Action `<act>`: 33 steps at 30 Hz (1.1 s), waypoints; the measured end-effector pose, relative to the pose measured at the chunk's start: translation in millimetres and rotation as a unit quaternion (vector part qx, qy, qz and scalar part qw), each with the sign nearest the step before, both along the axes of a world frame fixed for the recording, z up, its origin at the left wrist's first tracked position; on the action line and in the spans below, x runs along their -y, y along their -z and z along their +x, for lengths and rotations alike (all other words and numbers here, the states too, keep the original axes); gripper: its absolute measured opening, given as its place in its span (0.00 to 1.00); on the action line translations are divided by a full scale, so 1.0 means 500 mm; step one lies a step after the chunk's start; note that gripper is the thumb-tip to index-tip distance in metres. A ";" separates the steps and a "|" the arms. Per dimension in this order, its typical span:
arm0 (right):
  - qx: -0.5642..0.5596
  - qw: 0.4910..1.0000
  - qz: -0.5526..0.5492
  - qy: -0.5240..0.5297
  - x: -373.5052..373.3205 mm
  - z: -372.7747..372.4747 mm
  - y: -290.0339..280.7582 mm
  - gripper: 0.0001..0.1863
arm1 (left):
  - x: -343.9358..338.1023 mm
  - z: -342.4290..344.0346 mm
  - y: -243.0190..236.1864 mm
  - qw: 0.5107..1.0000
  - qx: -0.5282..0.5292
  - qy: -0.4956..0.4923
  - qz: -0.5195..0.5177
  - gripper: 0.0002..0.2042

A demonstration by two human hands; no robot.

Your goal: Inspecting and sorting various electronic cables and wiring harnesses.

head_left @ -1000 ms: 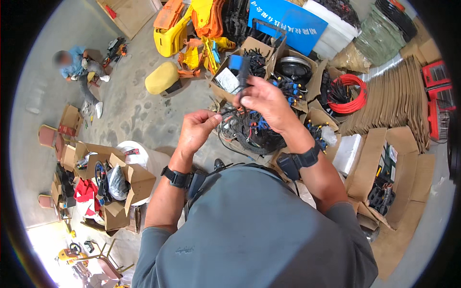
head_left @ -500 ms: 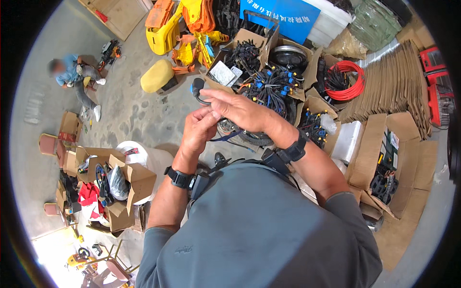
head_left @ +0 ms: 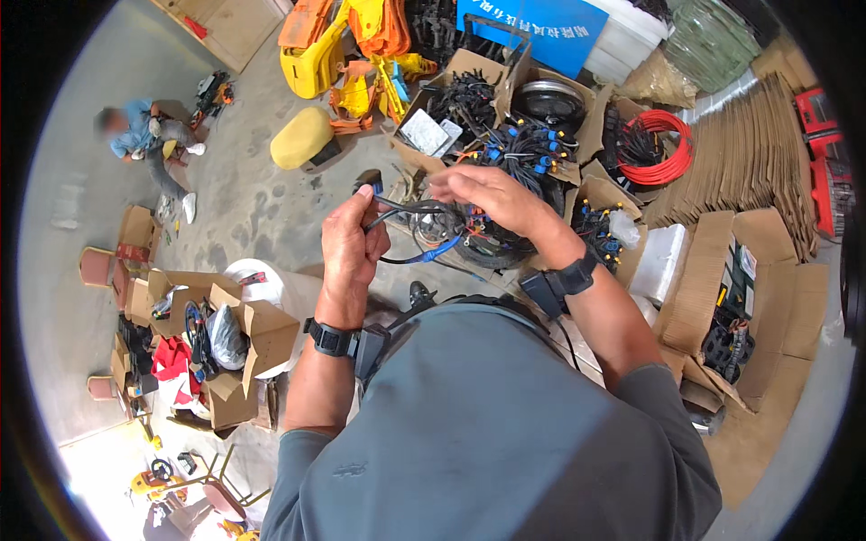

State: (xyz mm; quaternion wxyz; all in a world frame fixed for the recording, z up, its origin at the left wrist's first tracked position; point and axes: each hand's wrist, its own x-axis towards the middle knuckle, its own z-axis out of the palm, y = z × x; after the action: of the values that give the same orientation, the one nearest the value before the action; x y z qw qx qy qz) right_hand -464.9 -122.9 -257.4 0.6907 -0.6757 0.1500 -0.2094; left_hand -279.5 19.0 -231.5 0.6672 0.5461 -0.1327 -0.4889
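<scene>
Pinched in my left hand [head_left: 352, 236] is a black cable [head_left: 410, 208] with a chunky black connector [head_left: 367, 181] just above the fingertips. The cable loops out to the right, and a bright blue sleeved stretch [head_left: 437, 252] hangs below it. My right hand [head_left: 496, 200] is beside the loop with its fingers stretched out and apart from the cable. Beyond it lies a bundle of dark cables with blue connectors [head_left: 528, 155]. Whether the right thumb touches anything is hard to make out.
Open cartons with black cable bundles [head_left: 465, 99] stand ahead, near a red hose coil [head_left: 667, 153] and stacked flat cardboard [head_left: 731, 162]. A yellow seat-like piece [head_left: 301, 138] lies on the floor. Boxes [head_left: 271, 334] stand left; a person [head_left: 149, 135] sits far left.
My hands have moved apart: the right one has come off the cable and shifted right, fingers extended. The left hand has moved slightly left and down, keeping the cable, whose loop now shows.
</scene>
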 end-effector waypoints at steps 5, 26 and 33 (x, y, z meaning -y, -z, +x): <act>-0.064 0.995 0.043 -0.062 -0.039 -0.012 0.025 0.21 | -0.026 0.022 0.013 0.999 -0.024 -0.028 -0.015 0.16; -0.088 0.992 -0.049 -0.070 -0.036 0.006 0.016 0.23 | -0.038 0.010 0.022 0.995 0.093 0.019 -0.031 0.11; -0.106 0.975 -0.192 0.048 -0.027 -0.008 -0.038 0.26 | -0.040 0.041 0.058 0.997 0.071 0.038 -0.013 0.10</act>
State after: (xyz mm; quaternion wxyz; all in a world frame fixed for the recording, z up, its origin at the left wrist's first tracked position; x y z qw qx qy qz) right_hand -468.9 -109.6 -238.2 0.5176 -0.8060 0.2113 -0.1944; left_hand -259.1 38.9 -260.6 0.6439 0.5649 -0.2068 -0.4727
